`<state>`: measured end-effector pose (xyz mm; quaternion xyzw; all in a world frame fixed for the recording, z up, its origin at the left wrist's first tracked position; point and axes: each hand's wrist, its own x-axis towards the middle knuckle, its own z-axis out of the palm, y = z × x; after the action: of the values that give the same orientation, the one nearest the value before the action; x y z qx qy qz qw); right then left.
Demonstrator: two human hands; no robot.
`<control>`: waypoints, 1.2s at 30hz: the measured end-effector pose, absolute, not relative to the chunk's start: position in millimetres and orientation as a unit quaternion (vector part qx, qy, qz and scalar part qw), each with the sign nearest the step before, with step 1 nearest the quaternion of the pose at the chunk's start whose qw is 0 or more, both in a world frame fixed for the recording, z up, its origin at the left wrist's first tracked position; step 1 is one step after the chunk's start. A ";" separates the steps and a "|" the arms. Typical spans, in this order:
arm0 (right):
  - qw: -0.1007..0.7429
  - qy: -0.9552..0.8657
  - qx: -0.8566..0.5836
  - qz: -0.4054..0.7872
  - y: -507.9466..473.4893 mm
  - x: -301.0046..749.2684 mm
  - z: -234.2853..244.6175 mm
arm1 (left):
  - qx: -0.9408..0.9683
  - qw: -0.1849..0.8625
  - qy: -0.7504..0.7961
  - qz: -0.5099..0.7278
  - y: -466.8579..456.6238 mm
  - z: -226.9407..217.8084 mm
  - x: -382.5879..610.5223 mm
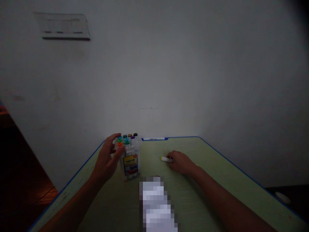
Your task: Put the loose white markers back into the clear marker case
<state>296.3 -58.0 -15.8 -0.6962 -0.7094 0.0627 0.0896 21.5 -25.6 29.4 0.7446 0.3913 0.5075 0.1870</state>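
Note:
A clear plastic marker case (139, 158) with a black and yellow label stands upright on the table. Several markers with coloured ends, among them orange, green, blue, purple and black, poke up from its left and back parts. My left hand (107, 159) grips the case's upper left side, thumb at the near corner and fingers along the far side. To the right, low over the tabletop, my right hand (180, 162) is closed on a white marker (165, 159). Its yellow-green end points left, and the rest is hidden in the fingers.
The pale green table (190, 199) has a blue edge and meets a grey wall (169, 74). Along the back edge lies another white marker (154, 139). A pixelated bright rectangle (156, 206) is at the front middle. A switch plate (64, 26) is on the wall.

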 end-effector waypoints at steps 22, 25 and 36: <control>0.085 -0.711 -0.696 0.057 -57.6 297.0 -17.1 | 0.744 0.196 0.386 0.509 -25.9 30.2 21.7; 0.090 -0.707 -0.698 0.061 -58.5 296.5 -16.6 | 0.743 0.194 0.387 0.511 -26.3 30.2 21.9; 0.082 -0.712 -0.695 0.059 -57.4 296.8 -16.7 | 0.743 0.189 0.387 0.512 -25.8 29.5 21.5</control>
<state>296.8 -57.4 -16.7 -0.6953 -0.7116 0.0587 0.0817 21.5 -25.8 29.5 0.7433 0.3873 0.5117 0.1888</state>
